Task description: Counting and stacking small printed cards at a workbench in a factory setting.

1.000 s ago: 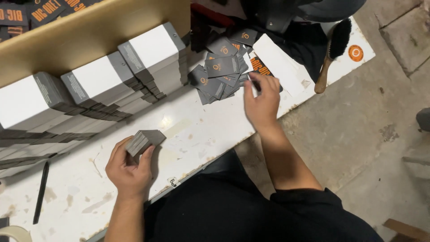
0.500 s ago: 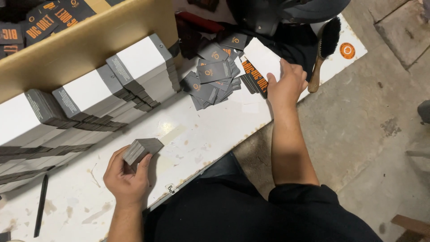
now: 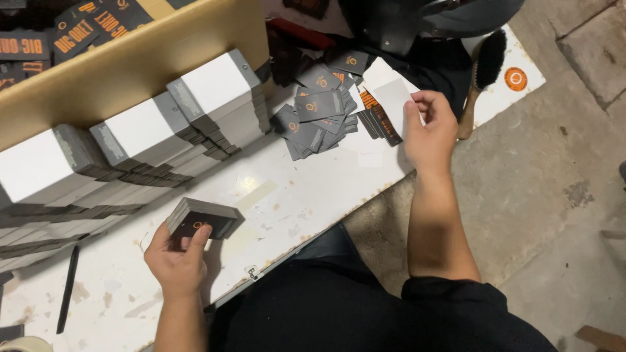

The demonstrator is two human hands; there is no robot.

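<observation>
Card stack (image 3: pixel 199 220) in left hand (image 3: pixel 175 264), table edge (image 3: pixel 365 195) near

Left hand (image 3: pixel 176 264) holds a small stack of cards (image 3: pixel 202 218) above the table (image 3: pixel 313 195), near its front edge. Behind it, tall card stacks (image 3: pixel 195 111) run along a board (image 3: pixel 130 72). To the right, loose cards (image 3: pixel 319 114) lie scattered; right hand (image 3: pixel 430 133) holds a card (image 3: pixel 394 98) just beside them. A brush (image 3: pixel 482 72) lies further right.
</observation>
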